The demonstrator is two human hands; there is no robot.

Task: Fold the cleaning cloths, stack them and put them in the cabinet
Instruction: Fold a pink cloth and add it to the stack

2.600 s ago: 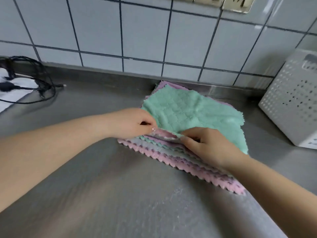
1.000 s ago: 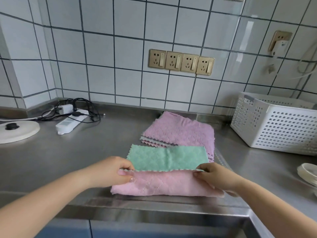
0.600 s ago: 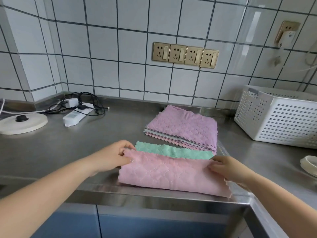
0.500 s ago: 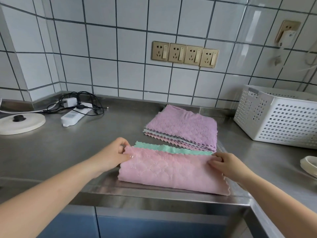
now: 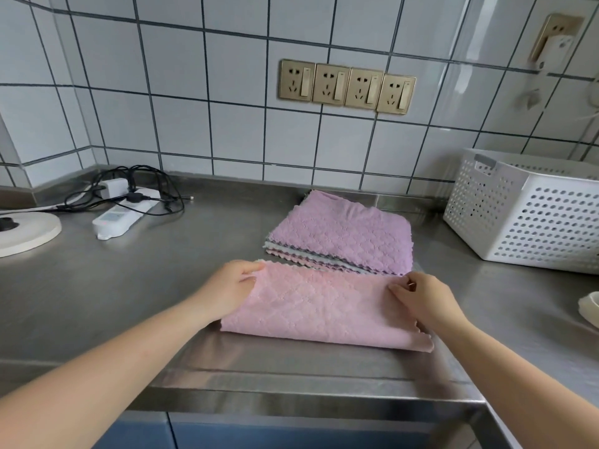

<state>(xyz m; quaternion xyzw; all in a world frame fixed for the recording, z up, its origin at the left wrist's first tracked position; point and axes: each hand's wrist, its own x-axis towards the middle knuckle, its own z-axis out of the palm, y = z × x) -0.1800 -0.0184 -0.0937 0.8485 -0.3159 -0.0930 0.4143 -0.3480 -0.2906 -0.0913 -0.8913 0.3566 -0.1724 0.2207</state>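
Folded pink cloth (image 5: pixel 319 311) on steel counter (image 5: pixel 129 286), left hand (image 5: pixel 227 291) pinching its left end, right hand (image 5: pixel 421 298) pinching its right end, cloth stack (image 5: pixel 343 234) just behind.

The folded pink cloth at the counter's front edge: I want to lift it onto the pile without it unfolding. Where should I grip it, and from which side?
Probably by its two short ends, coming in from left and right. The pink cloth lies flat as a long folded strip, and the left hand and right hand already pinch its far corners there. Pinching through all the layers should keep the fold shut on the way to the pile.
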